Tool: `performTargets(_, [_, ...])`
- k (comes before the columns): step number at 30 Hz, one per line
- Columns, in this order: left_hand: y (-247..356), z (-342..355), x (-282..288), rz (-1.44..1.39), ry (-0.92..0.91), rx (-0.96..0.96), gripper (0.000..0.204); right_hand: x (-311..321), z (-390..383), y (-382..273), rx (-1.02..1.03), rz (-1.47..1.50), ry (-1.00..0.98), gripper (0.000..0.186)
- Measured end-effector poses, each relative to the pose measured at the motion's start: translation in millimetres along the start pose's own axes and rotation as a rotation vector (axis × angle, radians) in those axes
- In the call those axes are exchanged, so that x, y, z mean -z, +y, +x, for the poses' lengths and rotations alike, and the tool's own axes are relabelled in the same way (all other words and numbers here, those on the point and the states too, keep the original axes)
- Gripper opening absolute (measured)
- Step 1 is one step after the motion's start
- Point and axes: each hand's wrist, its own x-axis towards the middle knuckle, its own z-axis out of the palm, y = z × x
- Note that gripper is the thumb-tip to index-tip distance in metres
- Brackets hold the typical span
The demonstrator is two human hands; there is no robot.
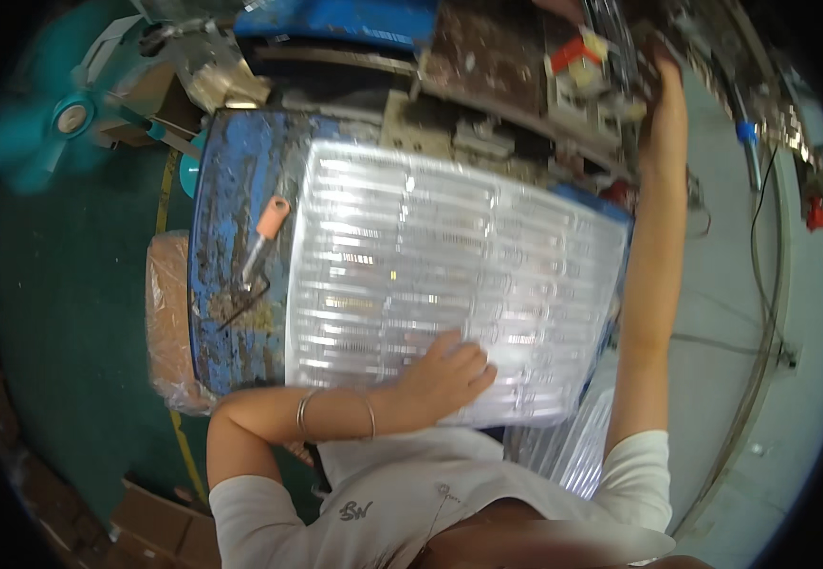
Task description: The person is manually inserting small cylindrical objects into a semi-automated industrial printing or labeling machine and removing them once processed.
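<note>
At the far left, a teal fan with blurred blades (72, 117) stands over the green floor (79, 275). Next comes a brown box wrapped in clear plastic (166, 313), just beside a blue worktop with worn, scraped paint (217, 180). On the worktop's left part lies a tool with an orange handle and a metal shaft (271, 220), handle pointing away from the person. To its right, a wide clear plastic tray with rows of long, narrow ridged hollows (383, 247) lies flat, covering most of the worktop. The person's left hand (444, 379) rests on the tray's near part, fingers loosely bent and slightly apart, closed on nothing visible. Below the tray's near right edge, more clear ridged plastic (573, 446) shows. Farther right, the right arm stretches forward, its hand (669, 114) beside the dark metal machinery (482, 62) beyond the tray; its fingers are partly hidden, so their opening and any hold cannot be told.
</note>
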Motion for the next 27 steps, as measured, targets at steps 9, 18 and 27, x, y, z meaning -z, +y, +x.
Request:
performTargets(9, [12.0,9.4,5.4,-0.019,0.130,0.043,0.046,135.7,-104.0,-7.9,-0.056,-0.457,-0.104,0.046])
performTargets(18, [56.4,-15.8,-14.9,0.520,0.147,-0.044,0.040,135.5,-185.9,-25.8,-0.069,-0.490,-0.315,0.034])
performTargets(27, [61.0,-15.6,-22.8,0.532,0.190,-0.007,0.025,128.4,-204.3,-30.0,0.010,-0.492,-0.403,0.035])
